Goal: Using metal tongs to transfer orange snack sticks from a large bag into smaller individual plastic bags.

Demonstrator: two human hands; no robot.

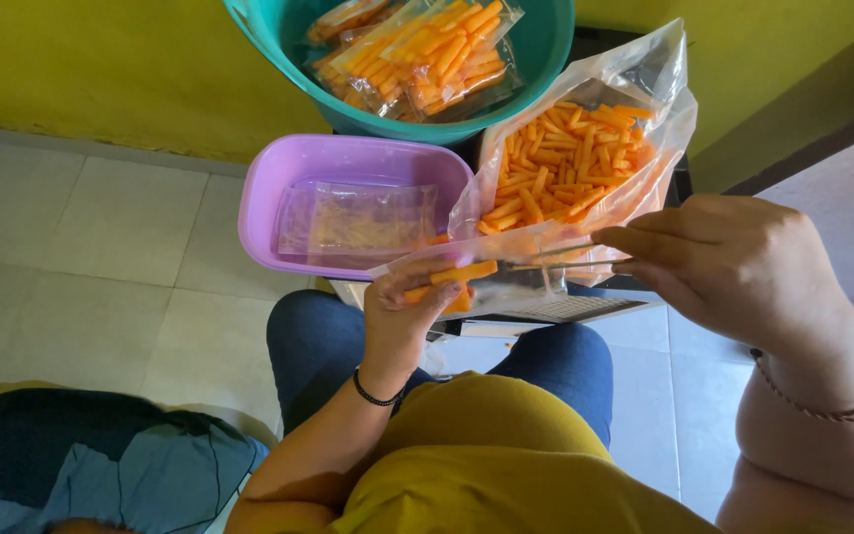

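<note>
The purple tub (279,188) serves as the landmark here. It sits on a low surface ahead of the person's knees, and a flat clear packet (353,220) with a thin layer of orange sticks lies inside it.

Just right of the tub, a large clear plastic bag (585,148) full of orange snack sticks leans open, its mouth facing the person. Behind the tub, and slightly to its right, a teal basin (546,59) holds several sealed packets of the same orange sticks (437,54).

The left hand (402,316) is below the tub's front right corner, fingers curled around a few orange sticks (452,282) and, it seems, the near edge of a small clear bag (506,272); the plastic is too glossy to be sure where one bag ends and the other begins. The right hand (733,262) is well to the right of the tub, fingers pinched together on the other end of that clear edge, stretching it level between both hands.

Below the tub, blue-jeaned knees and a mustard-yellow top (486,455) fill the lower view. Left of the tub lies pale tiled floor (81,247), with dark blue cloth (101,460) in the lower left corner.
</note>
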